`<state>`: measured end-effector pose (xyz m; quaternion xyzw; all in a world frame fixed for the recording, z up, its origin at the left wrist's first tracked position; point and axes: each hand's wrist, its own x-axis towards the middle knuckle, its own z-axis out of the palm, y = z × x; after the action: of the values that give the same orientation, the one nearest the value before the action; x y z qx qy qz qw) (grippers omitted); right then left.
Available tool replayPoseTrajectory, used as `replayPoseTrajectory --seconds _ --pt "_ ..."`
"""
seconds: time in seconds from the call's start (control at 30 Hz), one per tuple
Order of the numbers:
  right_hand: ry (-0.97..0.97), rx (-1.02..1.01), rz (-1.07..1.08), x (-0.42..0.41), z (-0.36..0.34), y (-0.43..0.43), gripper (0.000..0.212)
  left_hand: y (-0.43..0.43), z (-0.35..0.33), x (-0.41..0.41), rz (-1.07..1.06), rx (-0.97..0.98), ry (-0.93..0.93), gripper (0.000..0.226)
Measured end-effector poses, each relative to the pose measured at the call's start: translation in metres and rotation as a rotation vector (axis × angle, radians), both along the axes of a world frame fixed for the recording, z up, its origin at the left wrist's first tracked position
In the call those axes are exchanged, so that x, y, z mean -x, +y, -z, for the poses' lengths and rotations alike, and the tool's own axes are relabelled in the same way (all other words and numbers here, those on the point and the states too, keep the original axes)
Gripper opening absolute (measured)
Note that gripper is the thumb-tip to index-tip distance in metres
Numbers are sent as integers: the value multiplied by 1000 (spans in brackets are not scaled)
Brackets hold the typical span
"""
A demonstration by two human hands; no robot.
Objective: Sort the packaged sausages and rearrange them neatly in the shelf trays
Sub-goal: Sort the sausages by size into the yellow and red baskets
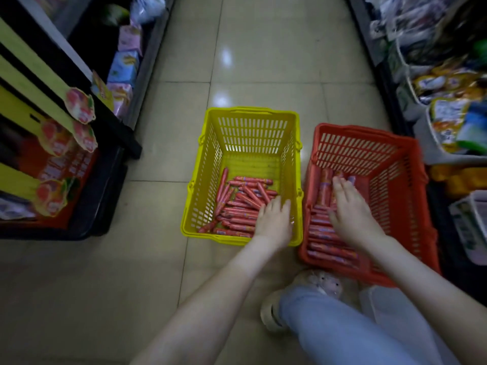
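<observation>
A yellow basket [250,114] stands on the aisle floor with a loose heap of red packaged sausages [237,204] in its near half. Right beside it a red basket [411,180] holds sausages [326,238] laid in neat rows, with some longer ones [325,185] at its far end. My left hand [274,219] reaches into the yellow basket's near right corner, fingers extended over the heap. My right hand [350,206] lies flat with straight fingers on the sausages in the red basket. Neither hand plainly grips anything.
Shelves line both sides of the aisle: boxed goods and yellow-edged shelves [31,75] on the left, white shelf trays with snack packets [448,106] on the right. My bent knee in blue jeans [329,325] and a shoe [274,312] are on the tiled floor [237,48].
</observation>
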<state>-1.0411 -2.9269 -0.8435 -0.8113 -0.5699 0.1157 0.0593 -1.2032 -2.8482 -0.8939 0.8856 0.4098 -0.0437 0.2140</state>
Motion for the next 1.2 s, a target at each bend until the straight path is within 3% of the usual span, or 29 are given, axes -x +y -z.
replayPoseTrajectory --seconds 0.2,0.37,0.57,0.73,0.83,0.93,1.03,1.1,1.2 --pt "45 22 -265 40 44 60 79 80 17 97 -196 -228 91 62" --pt "-40 96 -568 83 118 126 67 140 61 168 -423 -190 108 72" --pt "49 184 -775 130 214 162 62 148 96 178 -405 -20 -115 69" --pt "17 278 -1047 173 244 181 58 140 100 174 -371 -247 -109 65" --pt "-26 184 -1134 175 252 186 46 140 102 170 -175 -412 -58 68" --pt "-43 166 -981 163 252 200 48 148 100 171 -31 -395 -56 65" --pt "-117 246 -771 157 262 215 53 152 100 171 -37 -341 -62 59" --pt "-141 411 -755 157 266 223 58 151 101 172 -38 -355 -45 63" --pt "-265 339 -800 161 267 227 50 150 101 171 -42 -387 0 77"
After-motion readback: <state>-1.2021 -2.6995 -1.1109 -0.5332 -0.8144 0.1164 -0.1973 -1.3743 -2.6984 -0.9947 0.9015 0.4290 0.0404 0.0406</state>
